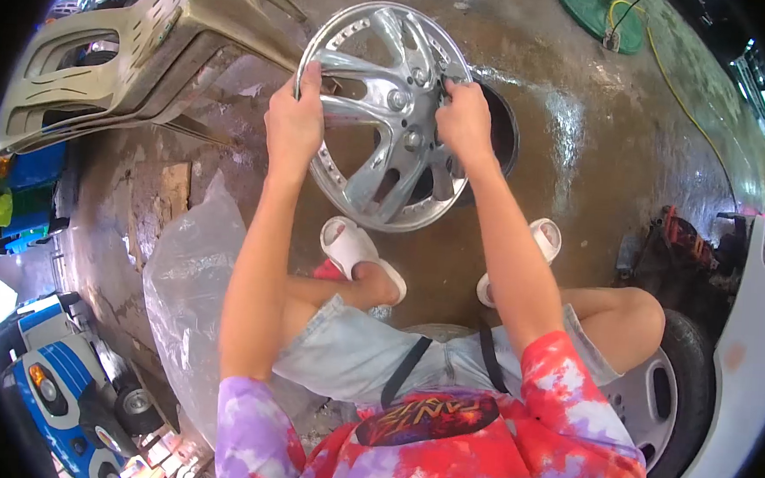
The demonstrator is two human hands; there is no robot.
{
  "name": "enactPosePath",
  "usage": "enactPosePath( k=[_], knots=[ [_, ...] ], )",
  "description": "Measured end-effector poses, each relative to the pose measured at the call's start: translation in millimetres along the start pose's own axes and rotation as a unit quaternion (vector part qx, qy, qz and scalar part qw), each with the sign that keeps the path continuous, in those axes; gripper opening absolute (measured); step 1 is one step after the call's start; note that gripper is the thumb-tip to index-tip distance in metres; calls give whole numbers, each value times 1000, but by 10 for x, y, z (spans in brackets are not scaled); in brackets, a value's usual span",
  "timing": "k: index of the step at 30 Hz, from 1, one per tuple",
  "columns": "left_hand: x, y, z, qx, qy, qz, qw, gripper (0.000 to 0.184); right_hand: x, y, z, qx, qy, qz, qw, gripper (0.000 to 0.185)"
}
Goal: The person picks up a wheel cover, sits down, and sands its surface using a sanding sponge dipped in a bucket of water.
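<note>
A shiny silver wheel rim (376,107) with wide spokes is tilted up in front of me over the wet floor. My left hand (294,121) is closed around its left edge, thumb on the front face. My right hand (466,120) is curled closed against the spokes on the right side. A small dark piece shows at its fingertips; what it is I cannot make out. Behind the rim, partly hidden, is a round black container or ring (505,128).
Stacked beige plastic chairs (140,49) stand at upper left. A clear plastic sheet (188,288) lies left of my legs, a blue and white toy vehicle (63,377) beyond it. A tyre (687,380) and white panel (747,366) are at right. A yellow cable (672,81) crosses the floor.
</note>
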State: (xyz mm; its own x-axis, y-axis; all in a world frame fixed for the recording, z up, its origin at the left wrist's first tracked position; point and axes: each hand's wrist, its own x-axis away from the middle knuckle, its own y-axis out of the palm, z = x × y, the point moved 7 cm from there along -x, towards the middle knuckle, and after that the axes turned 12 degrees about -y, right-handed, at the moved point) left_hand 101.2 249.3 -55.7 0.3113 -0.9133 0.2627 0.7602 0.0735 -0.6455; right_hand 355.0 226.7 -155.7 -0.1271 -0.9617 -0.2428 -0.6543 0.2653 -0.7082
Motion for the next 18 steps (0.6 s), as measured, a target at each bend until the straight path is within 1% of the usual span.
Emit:
enactPosePath(
  k=[1, 2, 4, 5, 6, 8, 9, 12, 13, 15, 16, 17, 18],
  knots=[
    [-60, 20, -52, 4, -18, -15, 1000, 56, 60, -33, -72, -23, -2, 57, 998, 28],
    [-105, 29, -64, 7, -30, -28, 999, 56, 47, 4, 1, 18, 24, 41, 999, 28],
    [-51, 1, -42, -9, -5, -13, 1000, 56, -50, 85, 240, 100, 76, 12, 992, 27],
    [-18, -25, 6, -11, 8, -1, 1000, 56, -113, 103, 365, 101, 101, -30, 989, 27],
    [10, -49, 52, -10, 12, 2, 1000, 56, -137, 56, 453, 92, 92, -21, 991, 26],
    [76, -52, 92, -5, 10, 4, 1000, 56, -183, -232, 557, 65, 116, -35, 991, 26],
    [12, -23, 34, -2, 1, -4, 1000, 56, -189, -334, 646, 124, 68, 51, 989, 30],
    [39, -20, 100, -12, 0, 6, 1000, 56, -185, -306, 406, 51, -99, 53, 992, 37],
    [19, -21, 115, -15, 5, 11, 1000, 56, -178, -225, 275, -2, -153, 23, 988, 43],
    [18, -11, 119, -21, 11, 21, 999, 56, -282, -194, 481, 46, -144, -8, 988, 45],
    [65, -4, 92, -13, -10, 11, 1000, 56, -293, -164, 630, 69, -137, -27, 988, 46],
    [100, -17, 123, -4, -26, 3, 1000, 56, -334, -118, 782, 153, -114, -86, 978, 45],
    [104, -21, 156, 5, -39, -5, 999, 56, -310, -87, 829, 122, -125, -72, 982, 44]
  ],
)
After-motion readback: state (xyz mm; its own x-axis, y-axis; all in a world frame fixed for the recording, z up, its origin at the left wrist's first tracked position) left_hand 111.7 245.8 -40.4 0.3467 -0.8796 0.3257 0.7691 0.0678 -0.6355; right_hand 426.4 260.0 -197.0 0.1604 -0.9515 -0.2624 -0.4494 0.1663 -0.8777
